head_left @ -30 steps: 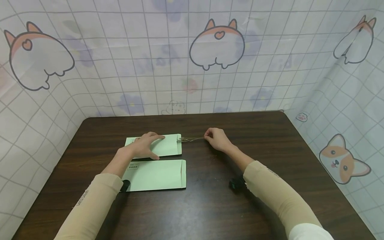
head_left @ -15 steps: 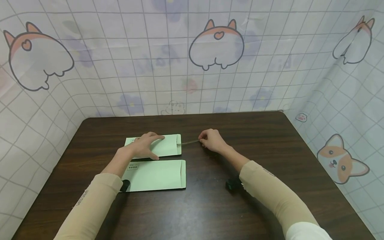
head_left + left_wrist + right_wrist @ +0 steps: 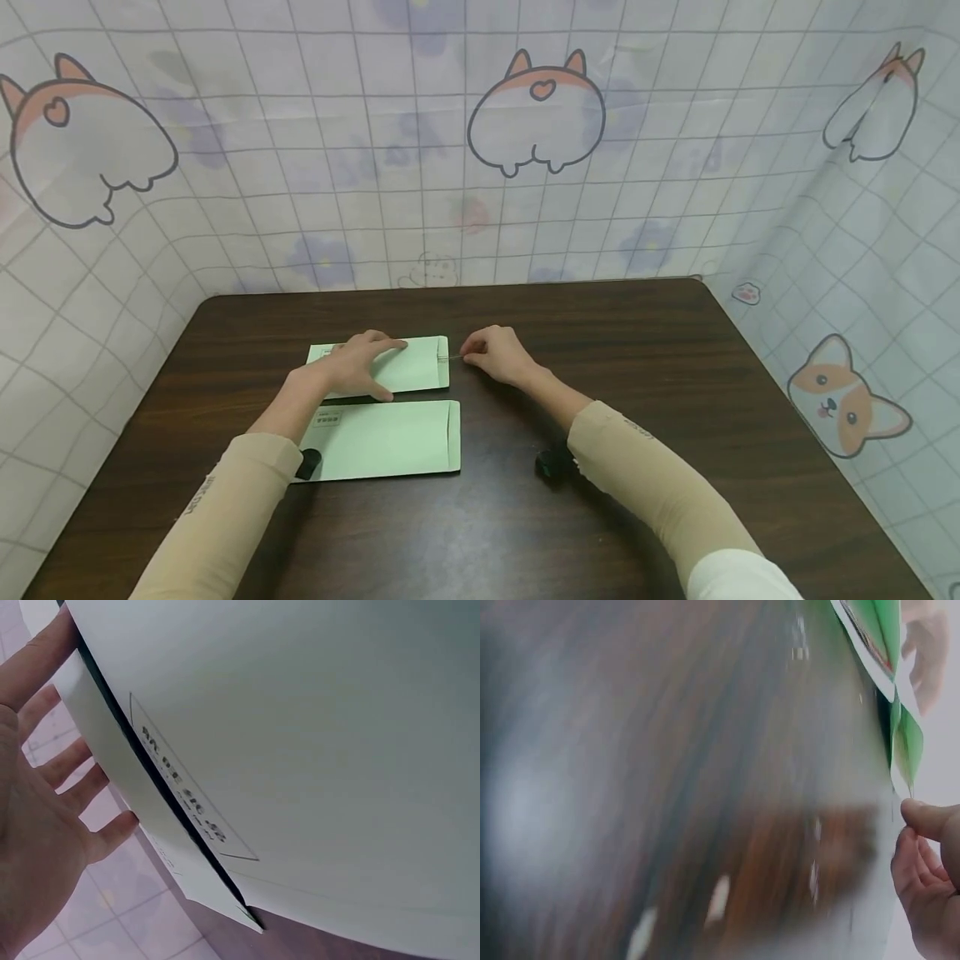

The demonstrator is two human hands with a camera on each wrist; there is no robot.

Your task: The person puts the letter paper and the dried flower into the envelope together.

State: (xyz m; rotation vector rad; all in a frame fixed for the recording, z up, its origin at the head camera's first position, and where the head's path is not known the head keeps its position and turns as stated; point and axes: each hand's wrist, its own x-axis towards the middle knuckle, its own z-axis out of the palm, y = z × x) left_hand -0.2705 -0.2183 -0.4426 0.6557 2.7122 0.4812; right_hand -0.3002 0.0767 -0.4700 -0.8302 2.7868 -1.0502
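Two pale green paper envelopes lie side by side, their flap ends to the right in the head view. My left hand (image 3: 352,367) rests on the far envelope (image 3: 420,371) with thumb and fingers spread. The near envelope (image 3: 390,442), with a printed box at its left end, lies below it under my left wrist. With thumb and fingertips my right hand (image 3: 497,354) pinches the stem of a thin dried grass-like sprig (image 3: 453,357). The rest of the sprig is hidden inside the far envelope's open right end. In the right wrist view, my right hand (image 3: 930,862) is close to the envelope mouth (image 3: 907,754).
Both envelopes lie on a dark wooden table (image 3: 600,333). A pale grid-patterned cloth (image 3: 420,150) with cartoon animals hangs behind and at both sides. A small black device (image 3: 552,465) sits under my right forearm.
My right hand has moved left toward the far envelope. The sprig has slid into its mouth, and only a short piece of stem still shows. The left hand stays in place.
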